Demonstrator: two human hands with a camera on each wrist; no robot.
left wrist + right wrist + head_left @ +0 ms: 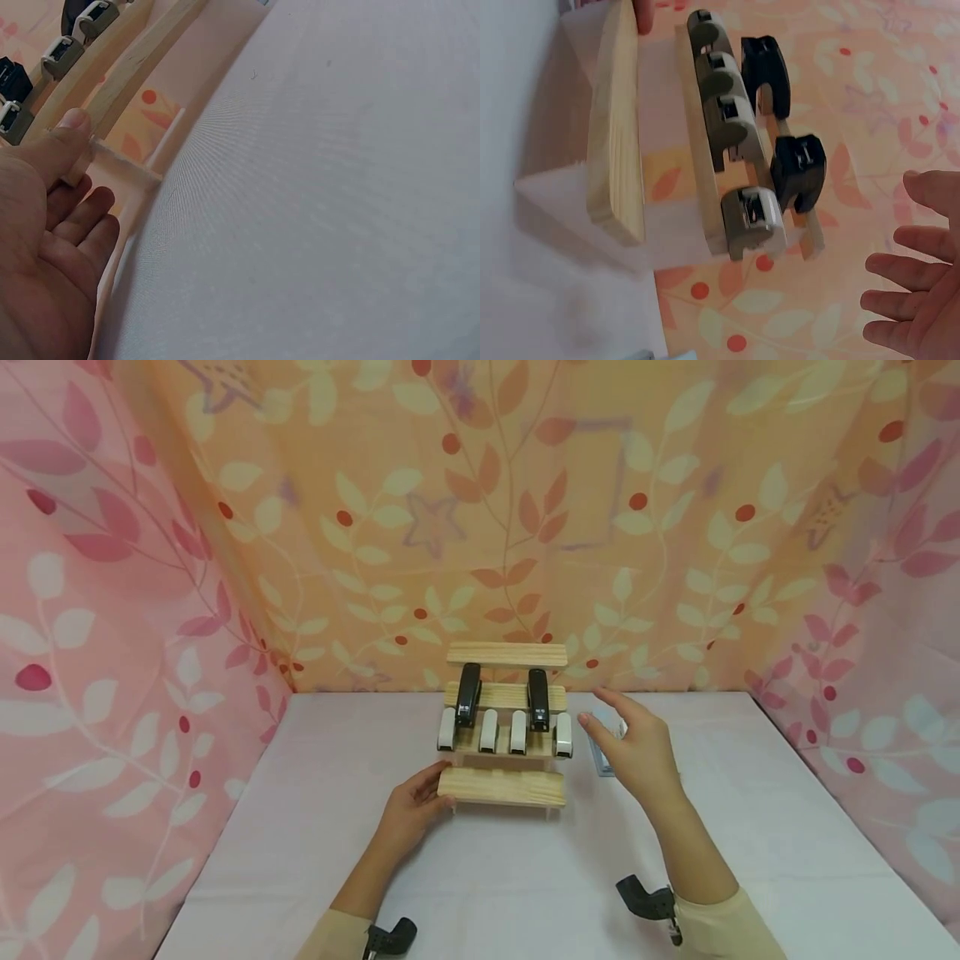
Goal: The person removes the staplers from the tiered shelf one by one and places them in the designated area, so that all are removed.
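Note:
A tiered wooden display rack (501,787) stands mid-table. My left hand (408,810) grips the left end of its lowest board, thumb against the board's edge in the left wrist view. Several small white staplers (488,732) line the second step. On the step above, two larger black staplers (538,700) stand apart from each other; the lowest and top boards are bare. My right hand (645,753) is held to the right of the rack, fingers spread and holding nothing. Behind it, partly hidden, lies a small light-blue flat pack (603,763).
The white-covered table (345,743) meets a flowered orange curtain (495,527) close behind the rack. Pink flowered curtains (90,652) hang along both sides. Black wrist mounts (647,897) jut from both forearms.

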